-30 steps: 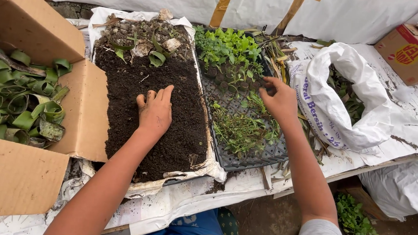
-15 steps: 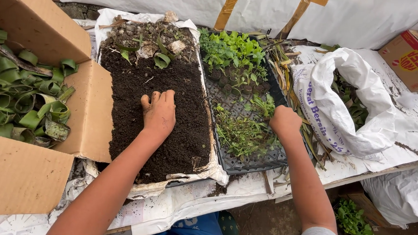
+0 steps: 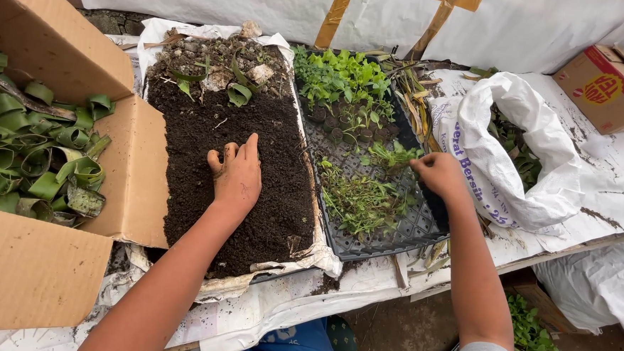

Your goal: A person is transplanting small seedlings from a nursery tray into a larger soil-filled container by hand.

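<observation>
My left hand (image 3: 236, 174) lies flat, palm down, on a bed of dark soil (image 3: 267, 209) spread over white sheeting, fingers together and pointing away from me. My right hand (image 3: 437, 173) rests at the right edge of a black seedling tray (image 3: 387, 236), fingers curled down among the small green seedlings (image 3: 357, 196); what it holds, if anything, is hidden. Taller leafy seedlings (image 3: 346, 74) fill the tray's far end. Rolled leaf pieces and debris (image 3: 225, 68) lie on the soil's far end.
A cardboard box (image 3: 29, 274) at the left holds several rolled green leaf cups (image 3: 28, 153). A white sack (image 3: 512, 164) with plant matter sits right of the tray. A small cardboard carton (image 3: 608, 88) stands at the far right. White sheeting hangs behind.
My right hand has drawn back toward me along the tray's right side, from its far part to its middle edge. My left hand has stayed pressed on the soil.
</observation>
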